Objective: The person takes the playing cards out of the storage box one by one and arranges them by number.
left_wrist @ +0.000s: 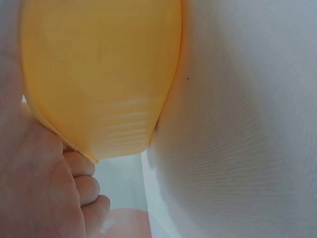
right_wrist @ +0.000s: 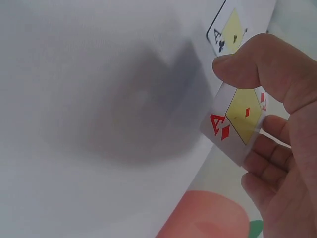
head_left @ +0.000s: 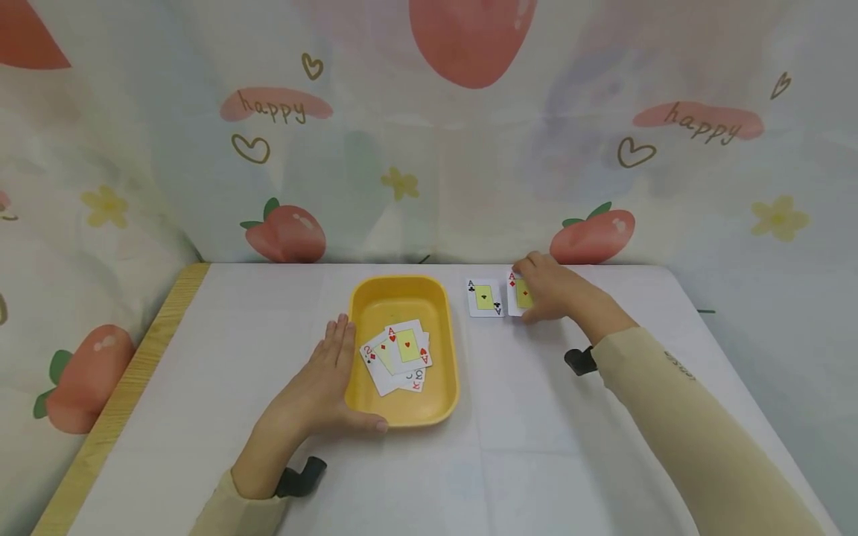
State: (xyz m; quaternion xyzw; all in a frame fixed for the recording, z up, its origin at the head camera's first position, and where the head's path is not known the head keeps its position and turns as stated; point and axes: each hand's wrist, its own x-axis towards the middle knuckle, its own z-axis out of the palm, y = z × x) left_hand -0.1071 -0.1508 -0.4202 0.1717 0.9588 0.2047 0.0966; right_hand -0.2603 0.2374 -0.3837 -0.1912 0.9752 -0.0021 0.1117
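Note:
My left hand (head_left: pixel 320 387) rests along the left side of a yellow tray (head_left: pixel 453 372), fingers straight by its rim and thumb stretched along the near edge. In the left wrist view, the tray's outer wall (left_wrist: pixel 99 74) fills the space beside that hand. My right hand (head_left: pixel 553 289) holds an ace of diamonds (right_wrist: pixel 225 123) by its edges, between thumb and fingers, at the table's far side. Left of it lies a face-up ace of clubs (head_left: pixel 485 298). Several overlapping cards lie in the tray, an ace of hearts (head_left: pixel 407 346) on top.
A white cloth (head_left: pixel 529 461) covers the table, with a strip of wood (head_left: pixel 127 387) bare at the left. Behind the far edge hangs a printed curtain (head_left: pixel 469 171). Dark wrist mounts (head_left: pixel 302 476) show at both cuffs.

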